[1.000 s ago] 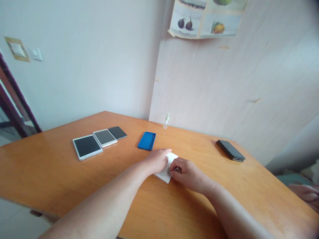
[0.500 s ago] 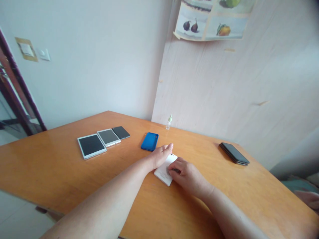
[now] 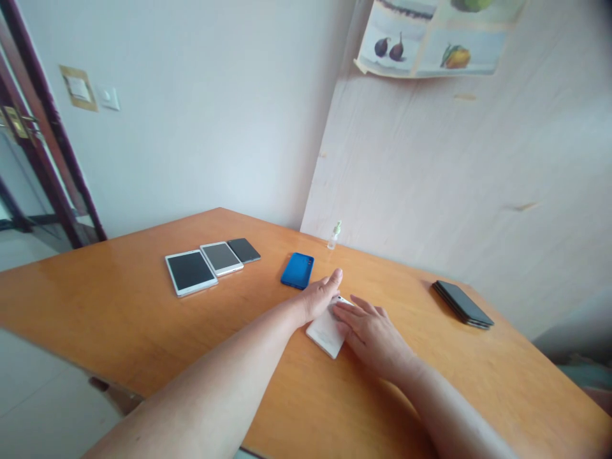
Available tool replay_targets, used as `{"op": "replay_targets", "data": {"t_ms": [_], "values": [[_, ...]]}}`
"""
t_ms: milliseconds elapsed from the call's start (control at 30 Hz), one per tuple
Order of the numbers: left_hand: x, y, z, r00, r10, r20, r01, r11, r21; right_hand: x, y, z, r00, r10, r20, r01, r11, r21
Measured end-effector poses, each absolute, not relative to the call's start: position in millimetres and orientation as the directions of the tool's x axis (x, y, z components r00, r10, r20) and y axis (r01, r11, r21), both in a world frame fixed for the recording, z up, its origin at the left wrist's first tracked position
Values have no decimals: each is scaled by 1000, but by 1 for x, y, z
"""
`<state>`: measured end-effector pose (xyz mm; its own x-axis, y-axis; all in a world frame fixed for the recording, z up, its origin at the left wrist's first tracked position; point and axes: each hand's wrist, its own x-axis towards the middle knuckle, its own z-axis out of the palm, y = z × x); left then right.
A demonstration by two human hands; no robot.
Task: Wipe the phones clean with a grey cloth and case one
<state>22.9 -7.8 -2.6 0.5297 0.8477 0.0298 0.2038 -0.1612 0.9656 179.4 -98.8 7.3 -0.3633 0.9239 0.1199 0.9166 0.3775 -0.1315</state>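
A white phone (image 3: 326, 333) lies back up on the wooden table, with a dark camera spot near its far end. My left hand (image 3: 319, 298) is set against its far left edge, thumb stretched upward; its other fingers are mostly hidden. Fingers outstretched, my right hand (image 3: 370, 331) rests across the right part of the phone's back. Whether anything small lies under those fingers cannot be seen. Just beyond my left hand is a blue phone case (image 3: 297, 270), its hollow side up.
Two white tablets (image 3: 192, 273) and a dark phone (image 3: 243, 250) lie at the left of the table (image 3: 201, 325). A small clear spray bottle (image 3: 334, 237) stands near the wall. Stacked dark devices (image 3: 463, 304) sit at the right.
My right hand's curled, pinching fingers have straightened and spread, moving toward the phone's far end. My left hand stays at the phone's edge. The whole view has shifted slightly.
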Motion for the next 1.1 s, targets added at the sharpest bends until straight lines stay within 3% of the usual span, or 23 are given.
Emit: {"op": "replay_targets", "data": {"t_ms": [100, 300, 500, 733, 900, 967, 1100], "values": [[24, -5, -7, 535, 845, 23, 171, -135, 976, 191, -92, 1, -278, 959, 60, 947, 283, -149], [26, 6, -19, 512, 859, 18, 171, -123, 978, 174, -103, 0, -460, 887, -45, 862, 433, -263], [28, 10, -20, 450, 889, 84, 164, -174, 971, 191, -76, -14, -117, 993, -19, 982, 113, -150], [28, 7, -15, 433, 894, 112, 170, -203, 964, 182, -86, -13, -311, 949, -43, 930, 295, -218], [28, 6, -13, 435, 891, 130, 172, -224, 959, 190, -74, -15, -93, 995, -29, 979, 86, -185], [28, 5, -11, 427, 895, 127, 172, -219, 960, 190, -81, -9, -143, 987, -75, 967, 124, -221], [27, 4, -10, 432, 897, 90, 166, -177, 970, 182, -105, 6, -422, 892, -159, 878, 359, -318]]}}
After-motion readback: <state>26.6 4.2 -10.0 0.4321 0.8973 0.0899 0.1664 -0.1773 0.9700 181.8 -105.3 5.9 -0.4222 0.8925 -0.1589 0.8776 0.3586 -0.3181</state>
